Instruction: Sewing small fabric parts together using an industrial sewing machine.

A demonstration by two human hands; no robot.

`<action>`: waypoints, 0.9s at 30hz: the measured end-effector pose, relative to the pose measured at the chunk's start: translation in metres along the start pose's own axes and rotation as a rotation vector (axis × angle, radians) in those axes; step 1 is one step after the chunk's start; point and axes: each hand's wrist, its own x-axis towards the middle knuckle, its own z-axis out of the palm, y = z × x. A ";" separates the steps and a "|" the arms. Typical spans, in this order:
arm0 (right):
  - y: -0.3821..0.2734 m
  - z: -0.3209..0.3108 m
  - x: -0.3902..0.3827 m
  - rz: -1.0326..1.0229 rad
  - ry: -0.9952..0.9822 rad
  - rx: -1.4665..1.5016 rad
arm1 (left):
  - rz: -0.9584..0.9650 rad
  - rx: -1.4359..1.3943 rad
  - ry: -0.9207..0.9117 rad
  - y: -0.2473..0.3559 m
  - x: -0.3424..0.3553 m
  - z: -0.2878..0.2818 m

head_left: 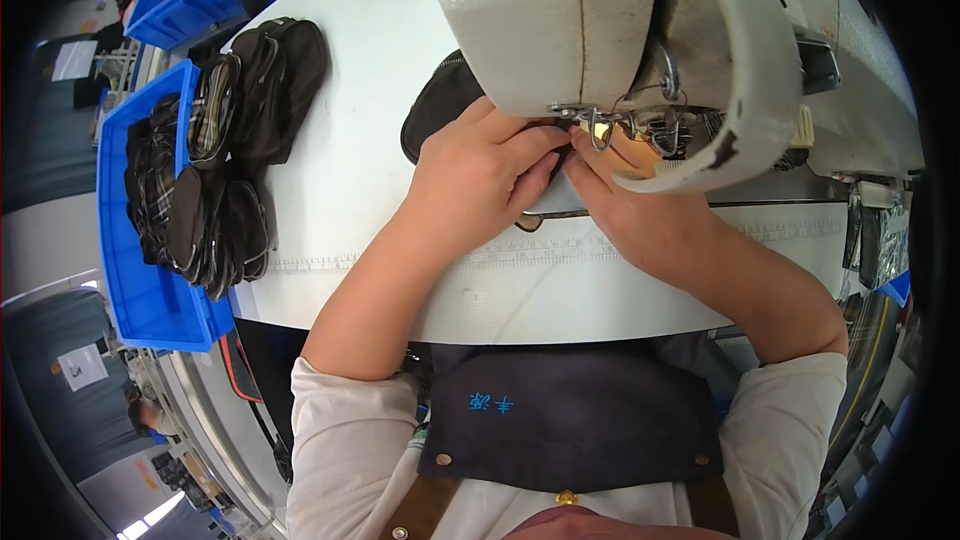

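Observation:
A dark pouch with a zipper along its edge lies on the white table, partly under the head of a sewing machine. My left hand is closed on the pouch's near edge, with thumb and fingers pressed together. Close beside it, my right hand grips the same pouch by the needle area, its fingertips nearly meeting those of the left. The machine's curved guard and wire parts hide some right fingers. The needle itself and the stitching spot cannot be made out.
Several dark and plaid pouches are piled on the left of the table, some overhanging a blue bin. Another blue bin stands at the far left. A printed ruler strip runs across the near tabletop.

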 end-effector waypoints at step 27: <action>0.011 -0.005 0.000 0.065 0.006 0.131 | -0.150 0.262 -0.022 0.022 0.004 0.000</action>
